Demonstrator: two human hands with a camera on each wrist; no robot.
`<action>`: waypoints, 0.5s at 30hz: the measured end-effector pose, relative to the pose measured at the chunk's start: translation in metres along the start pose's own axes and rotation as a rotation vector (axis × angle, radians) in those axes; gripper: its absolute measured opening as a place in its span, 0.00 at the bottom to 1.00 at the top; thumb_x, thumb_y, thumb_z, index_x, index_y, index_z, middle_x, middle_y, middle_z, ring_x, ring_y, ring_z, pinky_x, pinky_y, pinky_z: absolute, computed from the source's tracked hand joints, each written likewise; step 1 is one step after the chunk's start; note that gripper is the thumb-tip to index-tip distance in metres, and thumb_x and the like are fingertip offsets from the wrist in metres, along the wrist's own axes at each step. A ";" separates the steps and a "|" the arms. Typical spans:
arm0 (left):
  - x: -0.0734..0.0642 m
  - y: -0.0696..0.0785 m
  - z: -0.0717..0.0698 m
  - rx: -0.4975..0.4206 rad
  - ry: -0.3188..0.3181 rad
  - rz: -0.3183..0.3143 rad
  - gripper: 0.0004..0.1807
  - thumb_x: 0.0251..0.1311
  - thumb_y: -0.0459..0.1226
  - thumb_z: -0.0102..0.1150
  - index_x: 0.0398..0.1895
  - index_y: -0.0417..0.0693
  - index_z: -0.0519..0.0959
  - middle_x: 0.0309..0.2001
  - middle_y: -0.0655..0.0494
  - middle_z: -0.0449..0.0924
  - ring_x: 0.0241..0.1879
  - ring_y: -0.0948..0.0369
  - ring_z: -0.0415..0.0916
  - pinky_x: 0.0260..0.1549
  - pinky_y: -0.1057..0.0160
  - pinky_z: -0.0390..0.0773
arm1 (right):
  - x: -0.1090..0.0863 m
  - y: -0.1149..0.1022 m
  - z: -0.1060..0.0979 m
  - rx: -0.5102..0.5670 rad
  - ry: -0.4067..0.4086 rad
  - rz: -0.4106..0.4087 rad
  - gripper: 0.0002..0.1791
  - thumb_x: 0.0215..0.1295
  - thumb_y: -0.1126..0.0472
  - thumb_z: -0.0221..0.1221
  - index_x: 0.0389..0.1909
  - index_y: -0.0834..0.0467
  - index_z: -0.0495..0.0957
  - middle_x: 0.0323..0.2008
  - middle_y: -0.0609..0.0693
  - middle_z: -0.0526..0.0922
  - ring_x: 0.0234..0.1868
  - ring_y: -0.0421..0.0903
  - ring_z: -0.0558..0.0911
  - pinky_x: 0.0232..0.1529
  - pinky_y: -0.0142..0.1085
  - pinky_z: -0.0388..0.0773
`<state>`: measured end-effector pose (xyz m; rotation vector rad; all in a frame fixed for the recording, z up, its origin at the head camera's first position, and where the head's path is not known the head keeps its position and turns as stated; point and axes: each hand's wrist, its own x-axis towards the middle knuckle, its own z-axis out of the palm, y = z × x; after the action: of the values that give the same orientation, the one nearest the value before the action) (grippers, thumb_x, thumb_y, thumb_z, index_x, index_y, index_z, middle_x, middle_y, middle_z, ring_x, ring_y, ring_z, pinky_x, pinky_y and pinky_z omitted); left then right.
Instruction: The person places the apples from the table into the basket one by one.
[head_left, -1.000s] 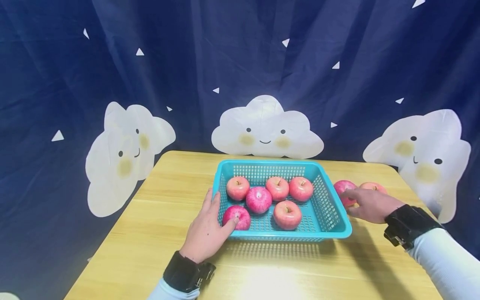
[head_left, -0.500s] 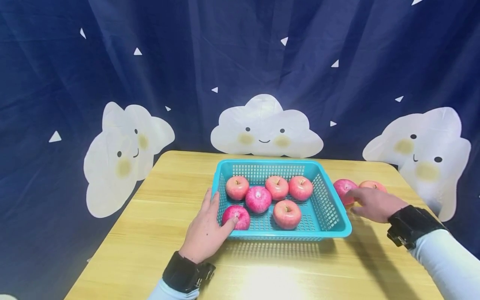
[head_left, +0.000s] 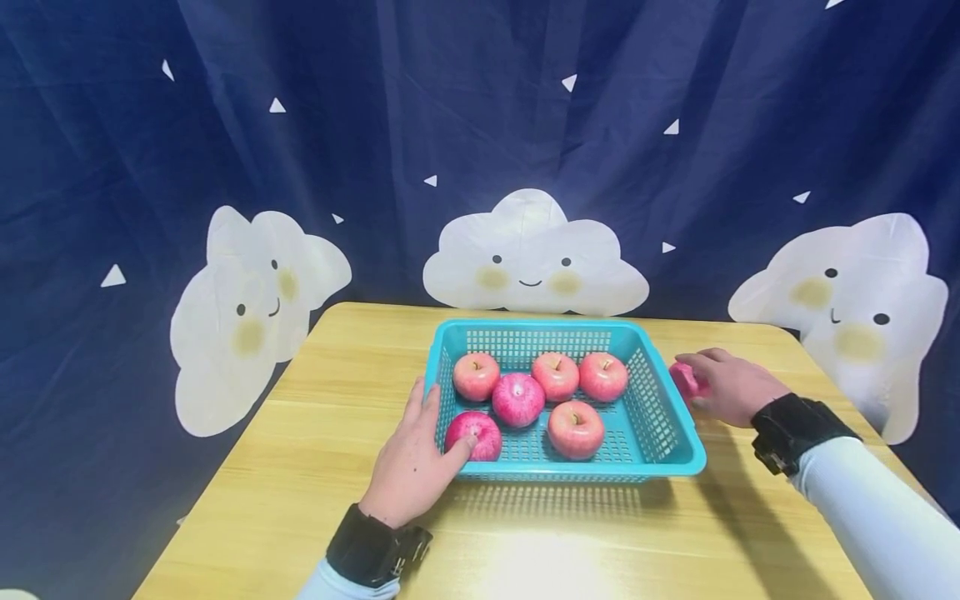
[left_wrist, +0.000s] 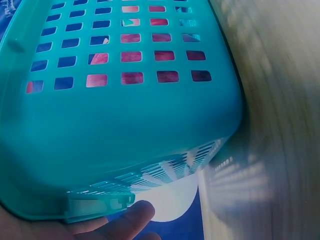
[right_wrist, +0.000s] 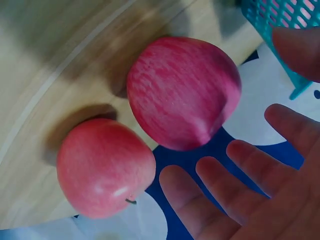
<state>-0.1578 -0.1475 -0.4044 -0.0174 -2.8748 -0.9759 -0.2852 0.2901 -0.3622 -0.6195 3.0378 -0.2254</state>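
Note:
My left hand (head_left: 414,462) holds the near-left corner of the teal basket (head_left: 652,467). Its thumb lies over the rim beside a dark pink apple (head_left: 480,442), while fingers (left_wrist: 135,215) reach down outside the wall. In the right wrist view, my right hand (right_wrist: 265,200) has its fingers spread beside a dark pink apple (right_wrist: 182,92), with a gap visible between. A lighter red apple (right_wrist: 105,167) with a short stem sits close to that one on the table. From the head, my right hand partly covers the dark pink apple and hides the lighter one.
Several more apples (head_left: 575,429) lie spread inside the basket, pale red and dark pink. The wooden table (head_left: 322,392) extends around it. A dark blue curtain (head_left: 375,125) with white clouds hangs behind the far edge.
My right hand has shifted slightly away from me, over the two apples right of the basket, and now hides the lighter one. The left hand and basket have stayed put.

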 end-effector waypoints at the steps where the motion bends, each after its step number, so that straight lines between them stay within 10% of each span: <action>1: 0.000 0.000 0.000 0.000 0.000 0.000 0.52 0.60 0.59 0.63 0.80 0.44 0.53 0.82 0.51 0.42 0.75 0.47 0.57 0.57 0.39 0.75 | 0.002 0.000 0.001 -0.003 -0.007 0.009 0.38 0.53 0.55 0.73 0.65 0.63 0.74 0.55 0.71 0.76 0.49 0.71 0.80 0.45 0.68 0.77; 15: 0.002 -0.002 0.002 0.000 -0.002 0.001 0.52 0.60 0.60 0.63 0.81 0.45 0.53 0.82 0.52 0.41 0.74 0.48 0.58 0.56 0.38 0.75 | 0.017 0.011 0.016 0.030 -0.049 0.053 0.37 0.55 0.57 0.71 0.65 0.66 0.72 0.57 0.75 0.72 0.53 0.73 0.76 0.49 0.67 0.76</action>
<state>-0.1601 -0.1483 -0.4072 -0.0200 -2.8757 -0.9763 -0.3043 0.2918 -0.3798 -0.5336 2.9934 -0.2504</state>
